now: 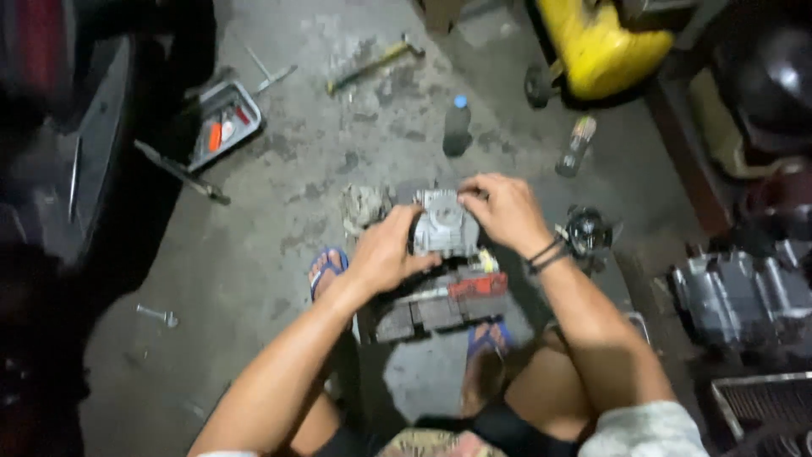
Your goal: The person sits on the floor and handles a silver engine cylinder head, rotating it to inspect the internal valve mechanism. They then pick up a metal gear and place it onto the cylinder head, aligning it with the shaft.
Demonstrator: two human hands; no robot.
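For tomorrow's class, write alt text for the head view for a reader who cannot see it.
Both hands, left and right, grip a grey finned metal engine part above a low wooden block on stained concrete floor. A dark plastic bottle and yellow-handled hammer lie beyond.

Repair workshop: hammer [372, 63], tool tray [222, 123], engine parts [736, 292]
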